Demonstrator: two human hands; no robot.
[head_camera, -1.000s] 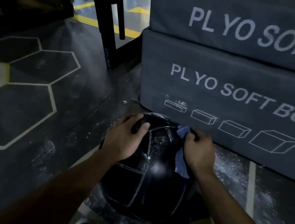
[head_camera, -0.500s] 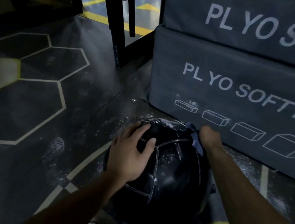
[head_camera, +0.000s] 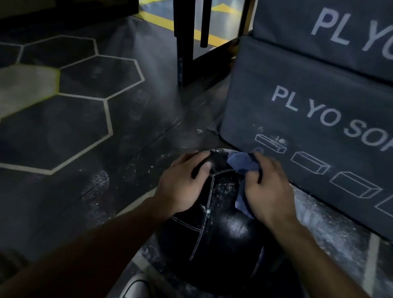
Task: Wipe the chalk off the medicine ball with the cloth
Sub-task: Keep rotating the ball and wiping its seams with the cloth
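Cloth [head_camera: 241,163] under right hand [head_camera: 270,190]

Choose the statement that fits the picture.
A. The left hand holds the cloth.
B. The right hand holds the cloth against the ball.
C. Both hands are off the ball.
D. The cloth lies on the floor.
B: the right hand grips the blue cloth on top of the ball, while the left hand rests bare on the ball.

Glossy, pebbled black ball [head_camera: 223,247] dusted with white chalk; soft, crumpled blue cloth [head_camera: 241,163]; matt grey fabric box [head_camera: 322,133]; scuffed rubbery floor [head_camera: 68,132].
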